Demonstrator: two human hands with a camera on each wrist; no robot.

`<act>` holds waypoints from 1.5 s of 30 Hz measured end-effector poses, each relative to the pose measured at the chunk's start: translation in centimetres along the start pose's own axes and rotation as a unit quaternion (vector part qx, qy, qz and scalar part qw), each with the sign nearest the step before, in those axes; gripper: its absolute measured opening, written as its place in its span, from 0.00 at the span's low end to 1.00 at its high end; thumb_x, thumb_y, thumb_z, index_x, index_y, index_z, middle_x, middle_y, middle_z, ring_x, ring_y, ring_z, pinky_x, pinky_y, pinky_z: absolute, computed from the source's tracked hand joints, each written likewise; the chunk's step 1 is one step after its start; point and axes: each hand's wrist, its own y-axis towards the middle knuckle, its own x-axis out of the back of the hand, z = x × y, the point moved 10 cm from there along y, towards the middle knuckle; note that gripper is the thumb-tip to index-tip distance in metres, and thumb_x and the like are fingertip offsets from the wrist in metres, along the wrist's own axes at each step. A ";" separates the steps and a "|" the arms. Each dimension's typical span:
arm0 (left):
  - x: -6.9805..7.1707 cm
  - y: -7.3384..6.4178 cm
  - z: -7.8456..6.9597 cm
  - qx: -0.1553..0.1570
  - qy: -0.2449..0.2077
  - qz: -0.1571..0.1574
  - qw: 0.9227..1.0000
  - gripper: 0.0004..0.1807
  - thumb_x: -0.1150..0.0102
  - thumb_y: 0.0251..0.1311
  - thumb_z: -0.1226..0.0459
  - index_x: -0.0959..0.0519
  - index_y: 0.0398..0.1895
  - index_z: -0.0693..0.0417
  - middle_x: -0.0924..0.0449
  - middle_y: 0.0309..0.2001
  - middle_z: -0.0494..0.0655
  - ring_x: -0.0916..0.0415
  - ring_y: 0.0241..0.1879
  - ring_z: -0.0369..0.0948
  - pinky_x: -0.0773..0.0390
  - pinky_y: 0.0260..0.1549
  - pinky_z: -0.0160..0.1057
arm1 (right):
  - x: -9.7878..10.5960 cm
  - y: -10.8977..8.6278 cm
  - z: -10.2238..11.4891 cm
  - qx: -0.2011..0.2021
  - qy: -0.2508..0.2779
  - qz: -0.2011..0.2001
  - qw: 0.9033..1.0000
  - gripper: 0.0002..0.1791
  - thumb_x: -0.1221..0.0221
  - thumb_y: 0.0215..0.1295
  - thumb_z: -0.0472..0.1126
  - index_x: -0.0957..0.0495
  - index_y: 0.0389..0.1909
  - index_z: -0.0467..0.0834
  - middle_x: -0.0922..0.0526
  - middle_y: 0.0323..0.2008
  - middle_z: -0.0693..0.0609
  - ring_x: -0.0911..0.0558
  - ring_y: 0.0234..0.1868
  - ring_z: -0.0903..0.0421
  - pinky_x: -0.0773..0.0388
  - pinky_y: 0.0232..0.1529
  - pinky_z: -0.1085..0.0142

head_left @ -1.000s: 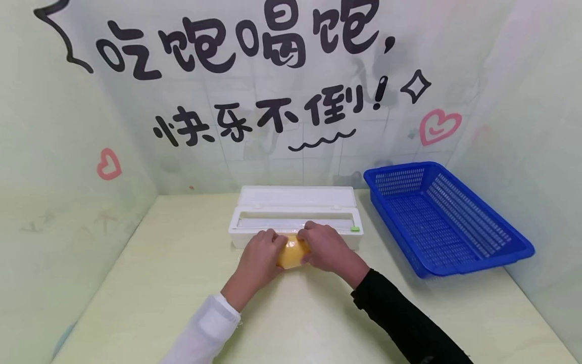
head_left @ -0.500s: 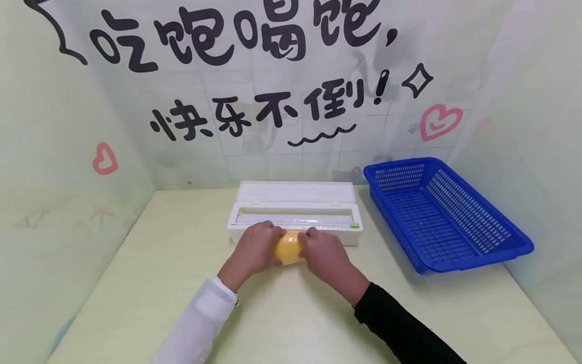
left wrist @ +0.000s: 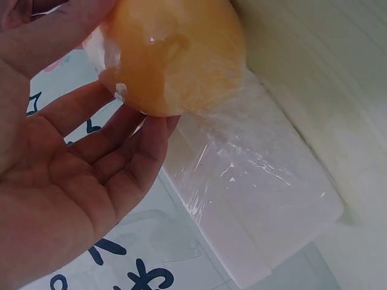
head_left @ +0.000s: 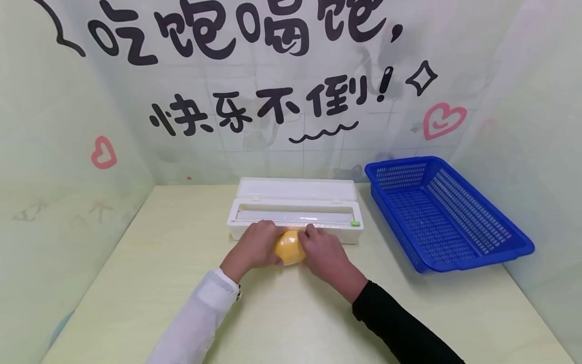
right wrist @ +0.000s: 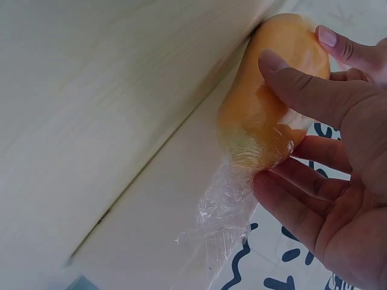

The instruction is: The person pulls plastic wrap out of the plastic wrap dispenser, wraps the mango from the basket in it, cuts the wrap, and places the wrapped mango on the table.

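A smooth, yellow-orange, longish fruit [head_left: 290,247] is wrapped in clear cling film, just in front of a white cling film dispenser [head_left: 238,232]. My left hand [head_left: 255,245] holds its left end, fingers behind and thumb on the near side. On the opposite end, my right hand [head_left: 325,253] grips the fruit, its thumb lying across the surface in the right wrist view. Loose, crinkled film [left wrist: 254,157] trails off the fruit over the dispenser's white front in the left wrist view. More bunched film [right wrist: 224,205] hangs from the end by my right fingertips.
The dispenser's lid [head_left: 295,189] stands open toward the wall; a green slider [head_left: 355,223] sits at its right end. A blue perforated basket [head_left: 423,263] is on the table [head_left: 291,323] to the right. Walls with printed lettering enclose the back and sides.
Both hands have drawn down from the fruit's top to its ends, and more of the fruit shows between them. The head view has shifted slightly; dispenser and basket stay put.
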 end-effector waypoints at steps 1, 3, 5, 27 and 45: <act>0.0 0.1 0.0 0.000 -0.001 0.008 1.000 0.30 0.14 0.30 0.59 0.15 0.44 0.48 0.21 0.28 0.41 0.27 0.31 0.43 0.26 0.37 0.45 | 0.0 0.1 -0.1 0.000 0.002 0.003 1.000 0.32 0.19 0.36 0.47 0.21 0.43 0.40 0.23 0.33 0.48 0.22 0.25 0.53 0.24 0.19 0.63; -0.2 0.1 0.1 0.000 -0.003 0.022 1.000 0.29 0.14 0.32 0.59 0.15 0.44 0.48 0.21 0.28 0.41 0.27 0.32 0.43 0.25 0.38 0.45 | -0.2 0.3 -0.2 0.001 0.010 0.018 1.000 0.29 0.21 0.39 0.46 0.20 0.43 0.40 0.23 0.33 0.48 0.22 0.24 0.54 0.24 0.20 0.63; -0.4 0.2 0.2 0.003 -0.007 0.038 0.999 0.29 0.15 0.34 0.59 0.16 0.46 0.48 0.21 0.29 0.41 0.27 0.33 0.43 0.25 0.39 0.45 | -0.6 0.5 -0.3 0.000 0.018 0.044 0.999 0.30 0.21 0.41 0.46 0.20 0.45 0.40 0.22 0.34 0.48 0.23 0.25 0.54 0.23 0.22 0.63; -0.6 -2.6 -2.1 0.032 0.100 -0.106 0.989 0.36 0.15 0.32 0.51 0.18 0.48 0.54 0.24 0.38 0.51 0.27 0.38 0.48 0.25 0.36 0.49 | -2.3 -0.1 -0.6 -0.030 0.071 0.110 0.991 0.32 0.22 0.44 0.44 0.21 0.51 0.38 0.20 0.39 0.47 0.22 0.30 0.53 0.20 0.30 0.62; 0.1 -0.3 -1.6 -0.008 0.038 -0.031 0.999 0.27 0.14 0.30 0.55 0.17 0.36 0.54 0.25 0.27 0.46 0.31 0.28 0.43 0.28 0.31 0.43 | -1.2 -0.8 -2.3 -0.077 0.164 0.034 0.983 0.21 0.20 0.43 0.44 0.17 0.37 0.42 0.19 0.37 0.49 0.21 0.33 0.54 0.22 0.33 0.61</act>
